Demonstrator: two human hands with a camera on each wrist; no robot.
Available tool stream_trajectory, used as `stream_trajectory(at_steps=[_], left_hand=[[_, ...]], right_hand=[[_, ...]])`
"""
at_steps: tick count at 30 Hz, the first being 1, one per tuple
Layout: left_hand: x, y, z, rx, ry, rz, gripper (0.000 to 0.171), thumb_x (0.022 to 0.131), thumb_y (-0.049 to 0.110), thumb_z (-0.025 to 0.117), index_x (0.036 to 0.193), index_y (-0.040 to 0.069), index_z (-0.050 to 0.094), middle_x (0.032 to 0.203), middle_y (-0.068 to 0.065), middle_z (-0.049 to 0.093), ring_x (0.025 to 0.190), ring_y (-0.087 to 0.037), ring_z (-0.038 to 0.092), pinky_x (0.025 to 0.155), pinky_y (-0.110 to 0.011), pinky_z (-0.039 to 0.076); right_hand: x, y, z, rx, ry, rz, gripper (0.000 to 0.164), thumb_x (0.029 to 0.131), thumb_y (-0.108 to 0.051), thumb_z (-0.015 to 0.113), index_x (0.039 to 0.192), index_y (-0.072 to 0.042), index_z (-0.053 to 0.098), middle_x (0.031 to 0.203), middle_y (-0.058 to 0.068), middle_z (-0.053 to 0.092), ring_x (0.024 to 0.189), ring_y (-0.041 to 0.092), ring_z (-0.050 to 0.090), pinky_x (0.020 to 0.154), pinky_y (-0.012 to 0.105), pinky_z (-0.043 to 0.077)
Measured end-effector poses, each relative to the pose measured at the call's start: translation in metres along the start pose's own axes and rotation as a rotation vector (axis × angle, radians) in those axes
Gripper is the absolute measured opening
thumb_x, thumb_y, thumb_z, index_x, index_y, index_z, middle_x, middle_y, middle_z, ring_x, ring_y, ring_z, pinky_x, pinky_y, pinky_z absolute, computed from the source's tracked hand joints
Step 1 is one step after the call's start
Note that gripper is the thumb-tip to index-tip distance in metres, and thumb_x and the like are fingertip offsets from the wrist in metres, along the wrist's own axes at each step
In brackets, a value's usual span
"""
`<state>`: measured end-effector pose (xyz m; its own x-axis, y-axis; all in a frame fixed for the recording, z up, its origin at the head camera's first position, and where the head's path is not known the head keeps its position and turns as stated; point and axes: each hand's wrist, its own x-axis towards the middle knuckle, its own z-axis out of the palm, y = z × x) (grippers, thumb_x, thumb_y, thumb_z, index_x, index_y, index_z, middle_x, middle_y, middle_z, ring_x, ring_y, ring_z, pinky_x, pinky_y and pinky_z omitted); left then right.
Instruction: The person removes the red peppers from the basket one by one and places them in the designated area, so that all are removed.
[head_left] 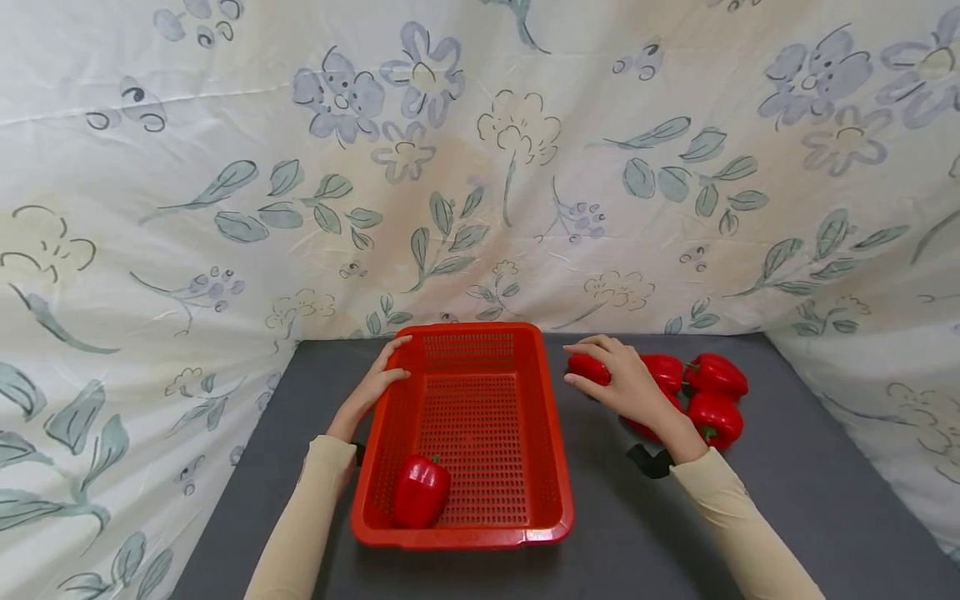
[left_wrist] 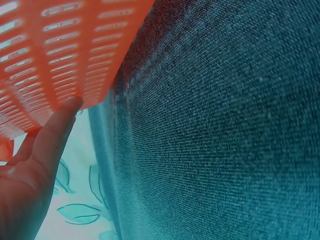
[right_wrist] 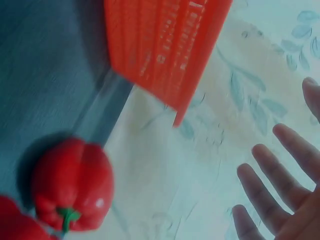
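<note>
A red plastic basket (head_left: 471, 537) with slotted walls stands on the dark table. My left hand (head_left: 375, 383) grips its left rim near the far corner; in the left wrist view, part of that hand (left_wrist: 35, 170) lies against the outer wall. One red bell pepper (head_left: 422, 492) with a green stem lies in the basket's near left corner. My right hand (head_left: 626, 383), fingers spread and holding nothing, hovers by another red bell pepper (head_left: 588, 368), partly hidden behind it. In the right wrist view that pepper (right_wrist: 75, 182) sits on the table, apart from the fingers.
Several more red bell peppers (head_left: 716, 375) are clustered on the table right of my right hand, some partly hidden by it. Dark cloth covers the table (head_left: 802, 500). A floral-printed curtain (head_left: 480, 167) hangs behind and along both sides.
</note>
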<state>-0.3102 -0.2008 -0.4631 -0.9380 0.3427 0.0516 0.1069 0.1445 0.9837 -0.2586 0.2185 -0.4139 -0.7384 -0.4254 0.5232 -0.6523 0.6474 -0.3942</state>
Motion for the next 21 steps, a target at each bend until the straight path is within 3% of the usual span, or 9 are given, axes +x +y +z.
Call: stream_trajectory(at_steps=[4,9,21], left_hand=[[0.006,-0.013,-0.005,-0.001,0.004,0.006,0.061,0.091,-0.005,0.04,0.147,0.013,0.02,0.149,-0.017,0.014,0.121,-0.045,0.033,0.079,-0.031,0.046],[0.004,-0.013,-0.005,0.009,0.013,0.019,0.061,0.09,-0.004,0.04,0.146,0.014,0.021,0.147,-0.018,0.018,0.117,-0.044,0.037,0.077,-0.031,0.048],[0.005,-0.013,-0.004,0.002,0.014,0.008,0.061,0.091,-0.003,0.04,0.146,0.015,0.022,0.146,-0.018,0.019,0.116,-0.044,0.038,0.076,-0.032,0.05]], right_hand=[[0.01,-0.013,0.01,-0.017,-0.051,-0.048,0.048,0.078,-0.035,0.072,0.122,-0.019,0.061,0.115,0.0,0.057,0.102,0.018,0.053,0.083,0.044,0.039],[0.021,-0.03,0.022,-0.036,-0.139,-0.084,0.051,0.08,-0.045,0.067,0.125,-0.022,0.059,0.116,-0.001,0.057,0.1,0.015,0.053,0.084,0.041,0.042],[0.041,-0.06,0.035,-0.038,-0.274,-0.115,0.056,0.078,-0.048,0.068,0.128,-0.026,0.056,0.119,-0.004,0.056,0.105,0.01,0.05,0.086,0.038,0.043]])
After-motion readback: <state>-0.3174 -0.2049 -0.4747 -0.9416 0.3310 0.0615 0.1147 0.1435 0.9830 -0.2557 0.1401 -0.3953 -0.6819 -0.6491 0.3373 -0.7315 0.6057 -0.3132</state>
